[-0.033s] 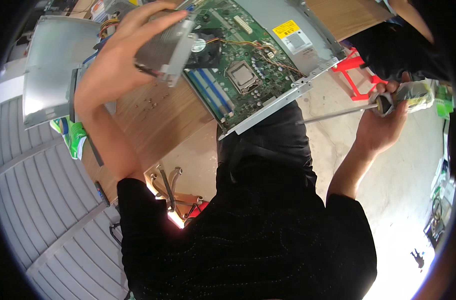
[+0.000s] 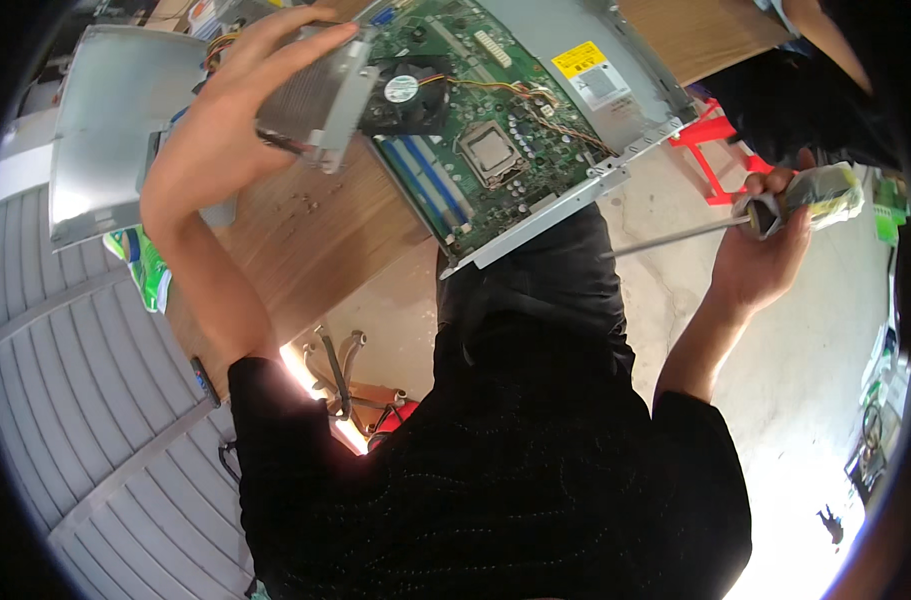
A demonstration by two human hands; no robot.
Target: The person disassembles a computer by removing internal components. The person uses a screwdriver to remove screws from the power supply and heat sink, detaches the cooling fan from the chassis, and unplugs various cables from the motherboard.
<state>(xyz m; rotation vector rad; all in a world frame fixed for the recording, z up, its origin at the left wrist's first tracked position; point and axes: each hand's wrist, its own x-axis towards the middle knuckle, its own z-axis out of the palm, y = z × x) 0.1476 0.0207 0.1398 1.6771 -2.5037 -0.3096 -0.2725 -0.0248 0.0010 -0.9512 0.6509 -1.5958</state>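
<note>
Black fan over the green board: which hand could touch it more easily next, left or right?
Probably the left hand: it's nearer the fan, though busy holding a grey metal part. The right hand is farther off, holding a long-shafted tool.

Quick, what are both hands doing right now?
Left hand: closed around a grey metal part.
Right hand: closed, holding a long-shafted tool.

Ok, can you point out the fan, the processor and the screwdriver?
Fan (image 2: 402, 91), head view: on its round hub.
Processor (image 2: 491, 153), head view: middle of its metal top.
Screwdriver (image 2: 679, 237), head view: along its shaft.
</note>
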